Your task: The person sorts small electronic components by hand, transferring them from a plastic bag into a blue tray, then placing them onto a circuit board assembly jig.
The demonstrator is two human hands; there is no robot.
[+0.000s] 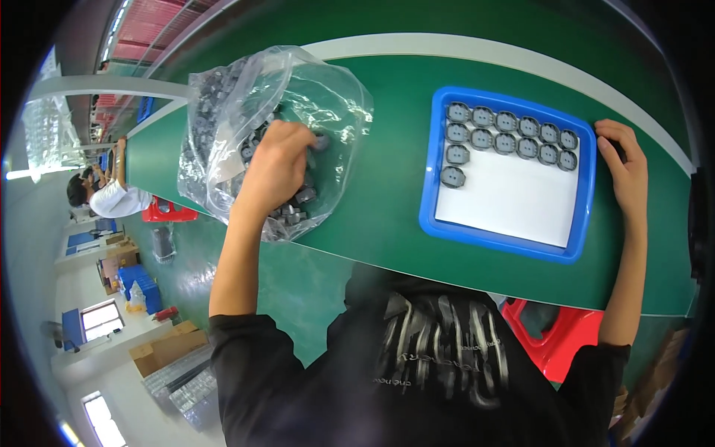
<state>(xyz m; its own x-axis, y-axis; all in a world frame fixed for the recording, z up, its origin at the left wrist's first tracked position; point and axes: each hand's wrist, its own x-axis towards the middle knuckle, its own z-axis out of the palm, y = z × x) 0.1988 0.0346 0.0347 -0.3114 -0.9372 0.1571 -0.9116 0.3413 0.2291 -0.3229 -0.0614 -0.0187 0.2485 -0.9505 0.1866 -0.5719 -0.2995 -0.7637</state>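
My left hand (277, 165) is at the mouth of a clear plastic bag (339, 97), its fingers closed on a small grey round part (320, 141). More dark grey parts (289, 214) lie loose in the bag below that hand. To the right, a blue tray (427, 186) lined with a white sheet (510, 201) holds similar grey round parts (505, 121). They fill two rows along the far side, with two more down the left side. My right hand (624, 160) rests by the tray's far right corner, thumb and fingers apart, holding nothing.
The green table (387, 134) has a pale raised strip (447, 46) along its back. A red stool (555, 339) stands under its near edge. Far left, another person (119, 197) sits at the table near a second red stool (167, 211). Cartons (167, 349) stand on the floor.
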